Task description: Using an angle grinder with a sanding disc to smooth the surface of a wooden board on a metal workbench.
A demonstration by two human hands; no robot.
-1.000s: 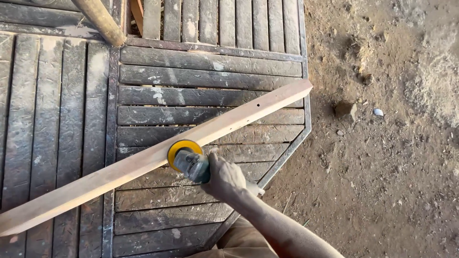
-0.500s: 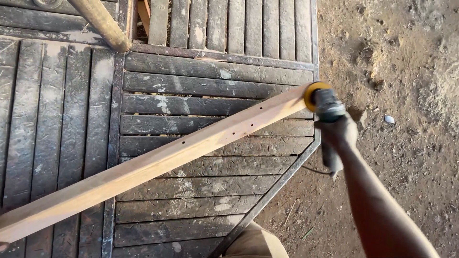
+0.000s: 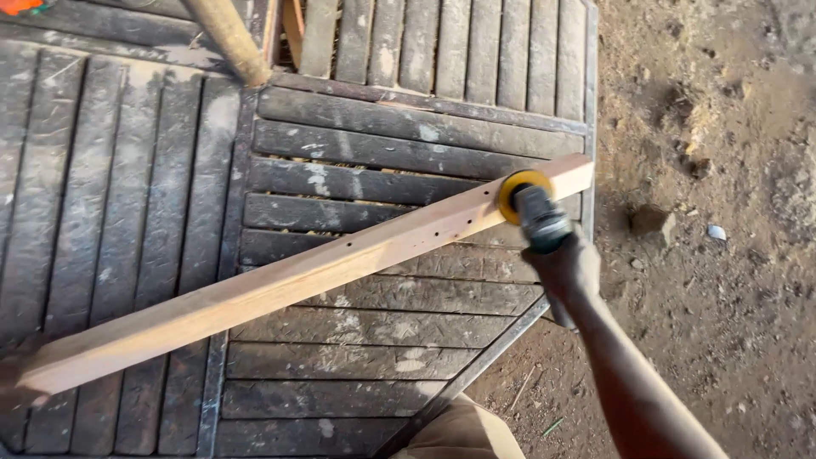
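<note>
A long pale wooden plank [image 3: 306, 276] lies slanted across a dark slatted wooden table [image 3: 357, 144], from lower left to upper right, with small holes near its middle. My right hand [image 3: 565, 272] grips a power sander [image 3: 535, 217] whose round yellow disc [image 3: 520, 194] rests on the plank close to its right end. At the plank's lower left end a dark shape [image 3: 21, 395] touches the wood; it may be my left hand, but I cannot tell.
A round wooden pole [image 3: 225, 38] leans in at the top left. Bare dirt ground [image 3: 722, 170] with stones [image 3: 650, 223] lies right of the table's angled edge [image 3: 476, 374]. A tan cloth [image 3: 463, 433] shows at the bottom.
The sander first ran from the plank's middle to its far right end; since half a second ago it has come back slightly left along the plank.
</note>
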